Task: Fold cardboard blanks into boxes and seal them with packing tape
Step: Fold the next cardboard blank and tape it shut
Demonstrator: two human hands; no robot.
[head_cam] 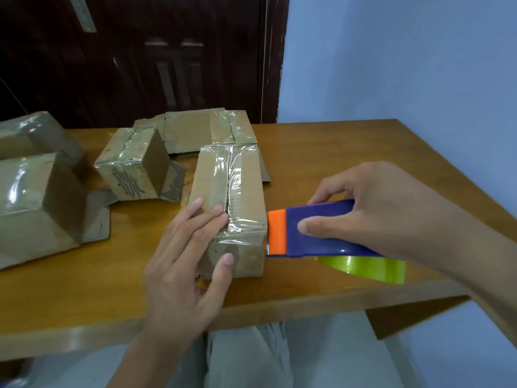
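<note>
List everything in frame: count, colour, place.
Taped brown cardboard box: 1, centre, under the left hand.
Other taped brown cardboard boxes: 3, left side.
Flat brown cardboard blank: 1, far centre, behind the boxes.
Blue and orange plastic tape dispenser: 1, at the centre box's right side.
Yellow-green tape roll: 1, in the dispenser.
Brown wooden table: 1, under everything.
Dark wooden door: 1, behind.
Left hand: rests on the centre box.
Right hand: grips the dispenser.
</note>
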